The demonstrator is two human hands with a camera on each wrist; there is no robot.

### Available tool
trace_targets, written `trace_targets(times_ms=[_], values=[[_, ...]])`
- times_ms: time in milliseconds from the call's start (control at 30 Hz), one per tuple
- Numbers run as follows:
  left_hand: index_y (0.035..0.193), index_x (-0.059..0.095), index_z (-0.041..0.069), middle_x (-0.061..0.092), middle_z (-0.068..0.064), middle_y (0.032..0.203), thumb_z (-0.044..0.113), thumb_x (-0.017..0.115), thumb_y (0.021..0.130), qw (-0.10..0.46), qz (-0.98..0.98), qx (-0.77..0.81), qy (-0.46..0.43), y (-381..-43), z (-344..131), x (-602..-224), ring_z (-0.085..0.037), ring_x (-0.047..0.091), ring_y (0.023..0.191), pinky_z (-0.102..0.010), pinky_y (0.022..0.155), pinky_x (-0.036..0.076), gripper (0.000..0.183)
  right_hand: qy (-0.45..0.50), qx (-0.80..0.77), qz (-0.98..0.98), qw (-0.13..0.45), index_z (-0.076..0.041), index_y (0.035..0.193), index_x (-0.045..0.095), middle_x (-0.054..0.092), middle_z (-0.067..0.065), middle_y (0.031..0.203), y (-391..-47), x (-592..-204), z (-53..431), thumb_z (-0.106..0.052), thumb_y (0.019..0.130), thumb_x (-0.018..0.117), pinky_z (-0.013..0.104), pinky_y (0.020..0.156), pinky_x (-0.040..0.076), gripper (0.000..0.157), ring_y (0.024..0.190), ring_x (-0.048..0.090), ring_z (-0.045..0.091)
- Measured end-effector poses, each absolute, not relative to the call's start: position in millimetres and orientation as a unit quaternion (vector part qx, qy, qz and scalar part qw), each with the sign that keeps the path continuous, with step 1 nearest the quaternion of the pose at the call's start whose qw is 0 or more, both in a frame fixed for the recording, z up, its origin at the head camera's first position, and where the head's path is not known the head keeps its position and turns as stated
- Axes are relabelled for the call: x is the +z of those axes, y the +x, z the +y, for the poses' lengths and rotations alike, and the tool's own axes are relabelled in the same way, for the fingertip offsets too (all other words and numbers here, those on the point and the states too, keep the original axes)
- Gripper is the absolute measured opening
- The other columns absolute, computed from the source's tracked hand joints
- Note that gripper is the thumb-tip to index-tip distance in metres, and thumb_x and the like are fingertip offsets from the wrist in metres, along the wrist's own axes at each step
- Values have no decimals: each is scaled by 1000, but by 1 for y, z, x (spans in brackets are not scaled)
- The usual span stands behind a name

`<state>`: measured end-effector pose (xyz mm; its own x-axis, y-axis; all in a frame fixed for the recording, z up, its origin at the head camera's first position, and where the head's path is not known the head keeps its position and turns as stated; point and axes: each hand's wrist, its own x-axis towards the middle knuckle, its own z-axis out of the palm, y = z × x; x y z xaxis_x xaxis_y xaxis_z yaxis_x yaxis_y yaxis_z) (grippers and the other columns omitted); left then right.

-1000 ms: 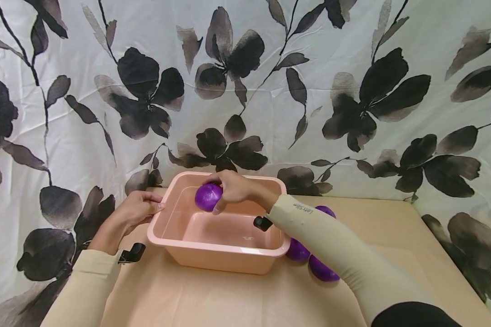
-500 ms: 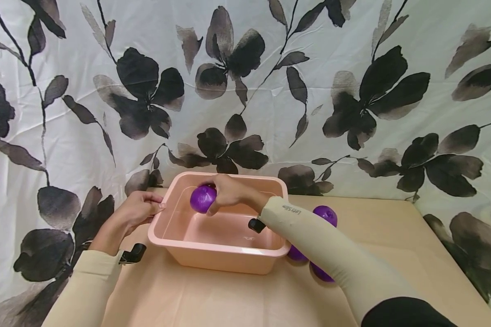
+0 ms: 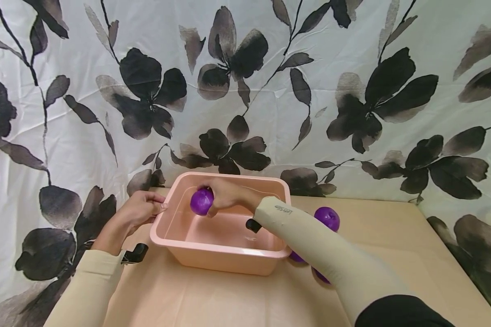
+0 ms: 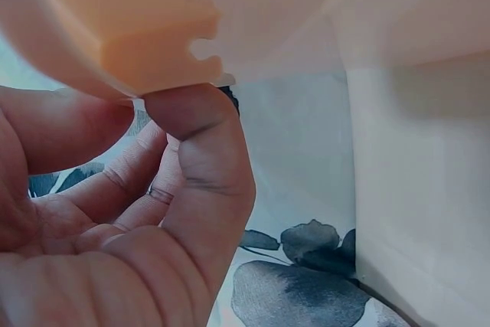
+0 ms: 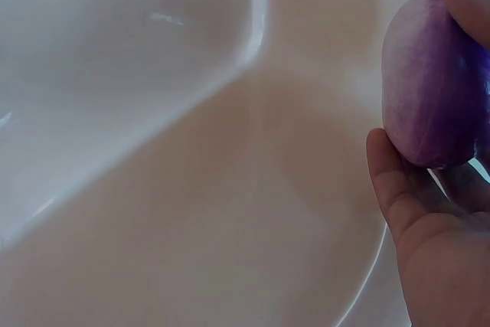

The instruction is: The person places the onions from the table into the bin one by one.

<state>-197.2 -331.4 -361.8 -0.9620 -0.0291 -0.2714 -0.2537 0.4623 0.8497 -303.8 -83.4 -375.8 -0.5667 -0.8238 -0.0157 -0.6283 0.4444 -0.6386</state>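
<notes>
At center frame, a right hand [image 3: 226, 195] grasping a shiny purple ball [image 3: 201, 202] has edged left inside a pink rectangular plastic tub [image 3: 221, 262], release not yet made, as the left hand [image 3: 136, 211] pinches the rim [image 3: 157, 225].

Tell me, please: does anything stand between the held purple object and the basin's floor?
Nothing visible does. The right hand holds the purple object in or just above the pink basin, and no other thing shows between; hand and right sleeve hide part of the basin.
</notes>
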Motion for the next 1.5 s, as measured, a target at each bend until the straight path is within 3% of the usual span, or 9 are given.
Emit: trace_targets(times_ms=[533,700,1133,1367,1500], values=[[126,57,-14,65,-10,101,5,61,101,95,847,513,-95,-198,-324,-364,-13,64,83,-27,71,59,32,-459,-260,833,167,-2,134,62,69,13,128,-319,-387,-97,-12,70,94,30,101,53,72,113,66,25],[127,57,-15,65,-10,101,5,62,101,97,845,518,-93,-198,-325,-366,-12,64,83,-27,72,59,33,-468,-201,846,160,-9,130,64,70,7,122,-317,-389,-100,-21,71,96,27,96,53,68,108,65,20],[127,57,-15,65,-11,101,6,62,101,93,844,520,-91,-197,-324,-366,-13,64,83,-27,72,59,34,-469,-154,853,168,-10,126,60,68,6,120,-308,-398,-107,-25,73,95,28,98,54,65,106,64,18],[128,58,-14,65,-14,106,7,60,102,89,850,510,-93,-198,-325,-367,-14,64,85,-28,74,59,33,-458,-113,862,183,-9,147,51,64,11,140,-304,-399,-111,-30,79,92,35,112,51,82,126,62,24],[128,58,-13,64,-15,107,8,59,102,89,853,505,-96,-199,-326,-367,-15,64,86,-27,74,59,33,-445,-112,869,184,-9,151,49,60,12,148,-305,-396,-112,-32,82,90,38,118,46,83,136,58,26]])
